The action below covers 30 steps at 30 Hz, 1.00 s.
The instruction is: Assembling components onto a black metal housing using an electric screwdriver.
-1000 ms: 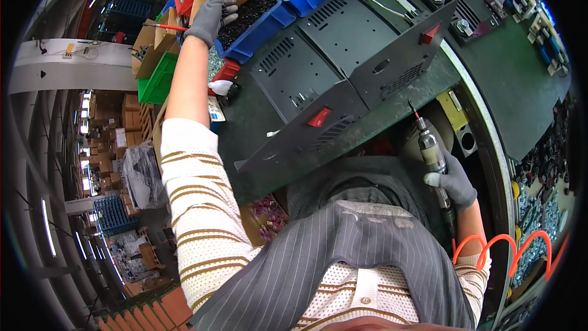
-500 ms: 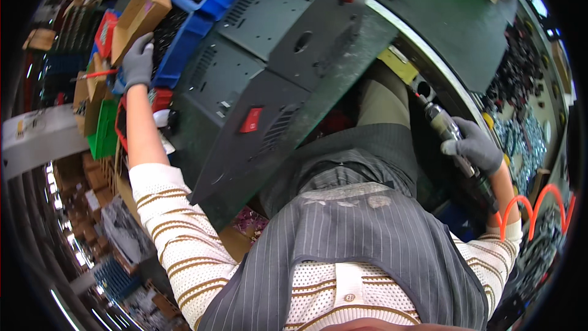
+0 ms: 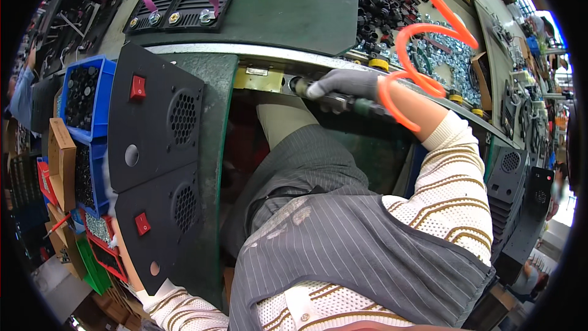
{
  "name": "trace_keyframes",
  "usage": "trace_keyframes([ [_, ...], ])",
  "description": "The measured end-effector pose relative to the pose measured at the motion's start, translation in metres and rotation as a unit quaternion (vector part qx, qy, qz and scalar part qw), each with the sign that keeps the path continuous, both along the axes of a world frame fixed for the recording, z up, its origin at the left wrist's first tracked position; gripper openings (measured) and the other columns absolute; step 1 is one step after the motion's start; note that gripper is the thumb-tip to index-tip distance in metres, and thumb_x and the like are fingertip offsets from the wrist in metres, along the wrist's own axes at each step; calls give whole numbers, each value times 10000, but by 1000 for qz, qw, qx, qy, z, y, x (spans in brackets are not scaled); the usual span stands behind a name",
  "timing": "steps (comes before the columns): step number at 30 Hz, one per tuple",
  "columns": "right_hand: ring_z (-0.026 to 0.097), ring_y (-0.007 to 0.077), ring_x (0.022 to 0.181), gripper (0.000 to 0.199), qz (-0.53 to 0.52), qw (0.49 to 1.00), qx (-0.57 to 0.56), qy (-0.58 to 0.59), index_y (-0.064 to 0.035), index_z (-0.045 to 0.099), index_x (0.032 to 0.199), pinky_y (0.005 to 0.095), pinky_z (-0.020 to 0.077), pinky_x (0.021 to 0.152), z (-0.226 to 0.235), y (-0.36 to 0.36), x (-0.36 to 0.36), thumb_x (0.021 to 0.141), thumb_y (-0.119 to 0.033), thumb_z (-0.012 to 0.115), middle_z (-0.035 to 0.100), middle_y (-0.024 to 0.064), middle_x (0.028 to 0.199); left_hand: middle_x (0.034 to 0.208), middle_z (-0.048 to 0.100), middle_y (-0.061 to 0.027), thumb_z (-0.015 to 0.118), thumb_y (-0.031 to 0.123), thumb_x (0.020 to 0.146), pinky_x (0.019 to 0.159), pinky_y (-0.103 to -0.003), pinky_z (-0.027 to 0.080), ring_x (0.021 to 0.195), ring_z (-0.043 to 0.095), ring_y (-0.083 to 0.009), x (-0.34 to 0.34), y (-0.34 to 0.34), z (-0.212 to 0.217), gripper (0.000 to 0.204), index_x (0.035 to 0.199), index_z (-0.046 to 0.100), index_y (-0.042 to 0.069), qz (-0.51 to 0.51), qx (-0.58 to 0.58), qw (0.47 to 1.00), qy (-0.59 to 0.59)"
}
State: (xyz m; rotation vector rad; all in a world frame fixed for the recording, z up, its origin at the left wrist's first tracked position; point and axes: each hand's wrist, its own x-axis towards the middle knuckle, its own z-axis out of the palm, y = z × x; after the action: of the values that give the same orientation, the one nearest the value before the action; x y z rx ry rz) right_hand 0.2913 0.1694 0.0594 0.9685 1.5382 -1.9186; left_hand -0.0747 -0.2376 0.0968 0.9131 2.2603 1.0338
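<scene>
My right hand (image 3: 352, 84), in a grey glove, is wrapped round a dark power screwdriver (image 3: 370, 108) at the table's front edge. The driver's front end points left at a metal fitting beside a yellow plate (image 3: 260, 78); whether it sits inside cannot be told. An orange coiled hose (image 3: 422, 34) loops over my right forearm. Two black metal panels stand on the green work surface to my left: an upper panel (image 3: 156, 147) and a lower panel (image 3: 165, 242), each with a red rocker switch and a honeycomb vent. My left forearm passes behind the lower panel, which hides the hand.
Blue bins (image 3: 112, 101) of black parts, a cardboard box (image 3: 59, 162) and a red bin (image 3: 101, 254) of small metal pieces line the left. Slotted black panels (image 3: 190, 3) lie at the back. Loose nuts (image 3: 450, 64) are heaped back right. A blue-sleeved person (image 3: 23, 92) is far left.
The view has turned toward the right. My right hand has brought the screwdriver up to the table's front edge. My left hand, visible earlier near the cardboard box, is now hidden behind the panel.
</scene>
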Motion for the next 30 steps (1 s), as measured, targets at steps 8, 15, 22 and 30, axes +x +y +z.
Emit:
trace_keyframes([
  [8, 564, 91, 510, 443, -128, 987, 59, 76, -35, 630, 1177, 195, 423, 444, 4, -4, 29, 980, -403, 481, 635, 51, 731, 1023, 646, -101, 591, 132, 870, 845, -360, 517, 994, 623, -258, 90, -31, 3, 247, 1094, 661, 56, -141, -136, 933, 301],
  [15, 545, 70, 508, 433, -63, 973, 82, 206, 8, 634, 1063, 203, 411, 452, 1, -20, 55, 913, -394, 577, 616, 44, 713, 967, 646, -108, 618, 186, 835, 810, -394, 517, 966, 619, -294, 68, 13, -23, 220, 1028, 672, 95, -173, -84, 892, 409],
  [22, 609, 73, 662, 378, 155, 975, -63, 145, 22, 618, 1154, 193, 455, 579, -23, -111, -4, 901, -258, 618, 660, 29, 840, 1072, 640, -105, 663, 237, 801, 912, -417, 479, 1053, 595, -312, 97, 54, -37, 290, 1071, 664, 130, 30, -10, 926, 376],
  [30, 605, 73, 719, 356, 191, 971, -27, 142, -4, 632, 1169, 218, 470, 643, -32, -141, -18, 911, -249, 622, 635, 7, 904, 1159, 623, -119, 677, 276, 815, 968, -436, 458, 1102, 584, -319, 90, -112, -11, 481, 1262, 582, 126, 275, -213, 840, 417],
])
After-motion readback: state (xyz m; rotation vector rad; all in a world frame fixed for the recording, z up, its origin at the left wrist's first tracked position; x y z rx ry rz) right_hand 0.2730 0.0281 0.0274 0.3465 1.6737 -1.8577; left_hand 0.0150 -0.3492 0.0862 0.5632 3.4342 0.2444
